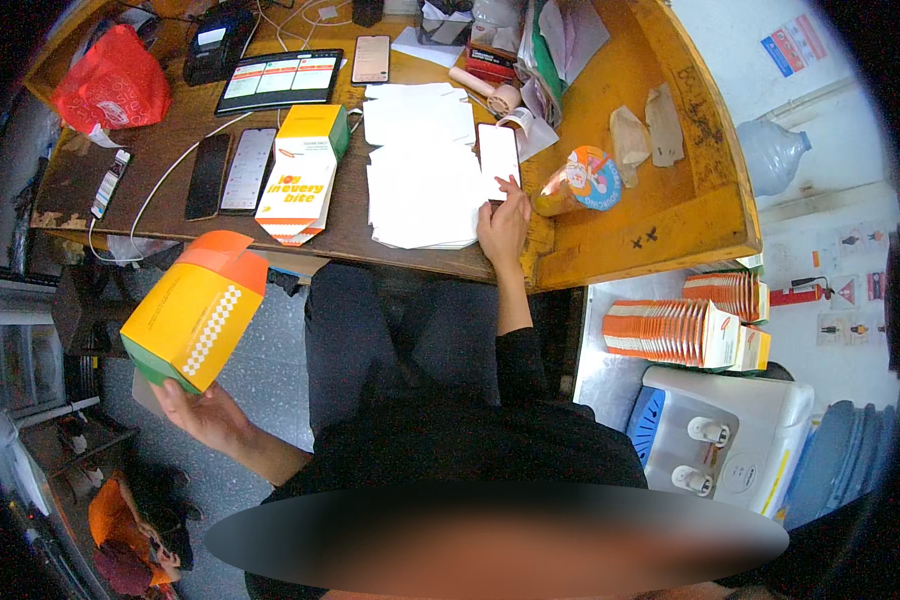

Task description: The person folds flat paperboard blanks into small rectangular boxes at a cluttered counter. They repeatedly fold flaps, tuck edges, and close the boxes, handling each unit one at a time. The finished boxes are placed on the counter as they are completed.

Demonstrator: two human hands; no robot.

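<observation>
The hands are doing different things: the left hand (205, 410) holds a yellow box (195, 310) by its green end (148, 362), and the right hand (505, 230) is loose, its fingers a bit apart, touching the low end of a white phone (499, 150). The yellow box is up in the air over the floor (275, 345), left of the person's legs and off the near side of the counter (350, 235). It looks like thin card, so it is probably light and a bit stiff, and a hard squeeze could dent it. Its flat sides may be a little slippery. The green end looks like a good place to hold, since the orange flap (230, 248) at the far end may bend. I cannot see what is inside. On the counter is a white and yellow box (300, 175), left of the white papers (425, 190); its inside is hidden too. A cup (565, 192) with a bright lid (595, 178) is on the right, and a bulging red bag (113, 80) is far left. Its contents do not show.
</observation>
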